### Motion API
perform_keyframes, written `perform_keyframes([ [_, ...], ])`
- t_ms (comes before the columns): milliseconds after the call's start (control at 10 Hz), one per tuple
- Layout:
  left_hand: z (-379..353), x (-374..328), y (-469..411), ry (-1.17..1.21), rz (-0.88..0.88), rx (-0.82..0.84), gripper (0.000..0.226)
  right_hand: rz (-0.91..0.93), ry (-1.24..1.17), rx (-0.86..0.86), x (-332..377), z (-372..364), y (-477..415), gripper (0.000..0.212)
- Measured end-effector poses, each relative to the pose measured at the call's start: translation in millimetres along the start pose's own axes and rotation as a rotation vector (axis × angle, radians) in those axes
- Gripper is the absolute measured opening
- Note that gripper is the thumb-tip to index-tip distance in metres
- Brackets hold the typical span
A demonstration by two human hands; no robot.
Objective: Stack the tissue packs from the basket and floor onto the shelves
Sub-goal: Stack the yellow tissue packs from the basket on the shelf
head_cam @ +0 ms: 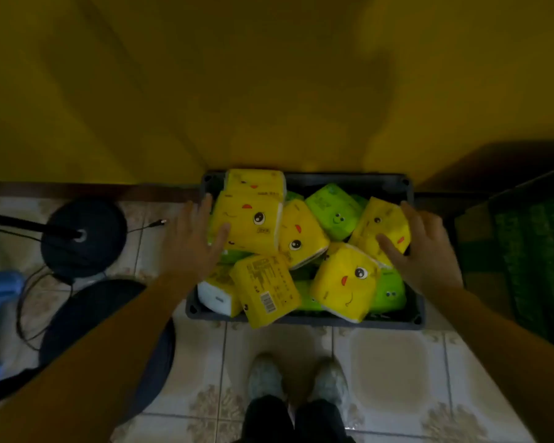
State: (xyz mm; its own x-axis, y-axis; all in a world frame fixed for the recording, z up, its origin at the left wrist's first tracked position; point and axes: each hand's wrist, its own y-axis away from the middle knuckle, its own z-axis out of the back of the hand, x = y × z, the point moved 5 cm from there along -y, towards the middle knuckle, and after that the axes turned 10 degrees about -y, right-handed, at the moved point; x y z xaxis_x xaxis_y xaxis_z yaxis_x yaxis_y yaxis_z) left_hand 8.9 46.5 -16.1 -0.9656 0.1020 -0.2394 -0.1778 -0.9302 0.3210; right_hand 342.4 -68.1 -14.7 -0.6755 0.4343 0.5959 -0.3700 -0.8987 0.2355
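- Left hand (pixel 194 241): fingers spread, against left side of left yellow pack (pixel 247 223).
- Right hand (pixel 421 251): fingers spread over right yellow pack (pixel 383 230).
- Both packs lie in the basket (pixel 333 321).

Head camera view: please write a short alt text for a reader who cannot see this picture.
Seen from above, a person's left hand and right hand reach, fingers spread, to a dark basket piled with yellow and green tissue packs printed with cartoon faces. The basket stands on a tiled floor against a yellow wall.
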Motion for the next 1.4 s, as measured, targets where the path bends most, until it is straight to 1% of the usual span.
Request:
perform_keyframes([
  [100,-9,18,-8,0.076,0.149,0.042,0.066,-0.052,-0.068,-0.049,-22,-3,-6,0.072],
  [200,-37,32,-13,0.127,0.136,0.114,0.080,-0.140,-0.165,-0.042,-41,-13,-6,0.071],
  [300,-53,37,-18,0.187,0.156,0.157,0.094,-0.190,-0.196,0.003,-57,-24,-8,0.071],
  [400,-65,39,-21,0.272,0.158,0.191,0.081,-0.222,-0.240,0.078,-64,-34,-11,0.071],
  [600,-82,55,-35,0.392,0.121,0.145,0.089,-0.215,-0.244,0.112,-75,-39,-23,0.076],
  [700,-84,50,-36,0.378,0.120,0.169,0.109,-0.223,-0.227,0.129,-81,-44,-27,0.085],
  [800,-82,47,-42,0.402,0.092,0.148,0.109,-0.216,-0.264,0.109,-84,-47,-34,0.087],
  [900,-87,57,-54,0.398,0.063,0.190,0.103,-0.247,-0.301,0.132,-89,-54,-41,0.086],
  [1000,-90,68,-61,0.374,0.033,0.217,0.096,-0.278,-0.297,0.126,-89,-58,-44,0.090],
  [1100,-83,62,-49,0.420,0.036,0.202,0.101,-0.311,-0.277,0.111,-87,-56,-32,0.092],
  [1200,-67,57,-24,0.410,0.036,0.186,0.098,-0.338,-0.224,0.116,-81,-47,-6,0.091],
  [1300,-35,48,11,0.409,0.022,0.204,0.101,-0.373,-0.257,0.132,-64,-24,33,0.090],
  [1400,14,29,51,0.413,0.021,0.237,0.093,-0.395,-0.304,0.142,-35,11,74,0.088],
])
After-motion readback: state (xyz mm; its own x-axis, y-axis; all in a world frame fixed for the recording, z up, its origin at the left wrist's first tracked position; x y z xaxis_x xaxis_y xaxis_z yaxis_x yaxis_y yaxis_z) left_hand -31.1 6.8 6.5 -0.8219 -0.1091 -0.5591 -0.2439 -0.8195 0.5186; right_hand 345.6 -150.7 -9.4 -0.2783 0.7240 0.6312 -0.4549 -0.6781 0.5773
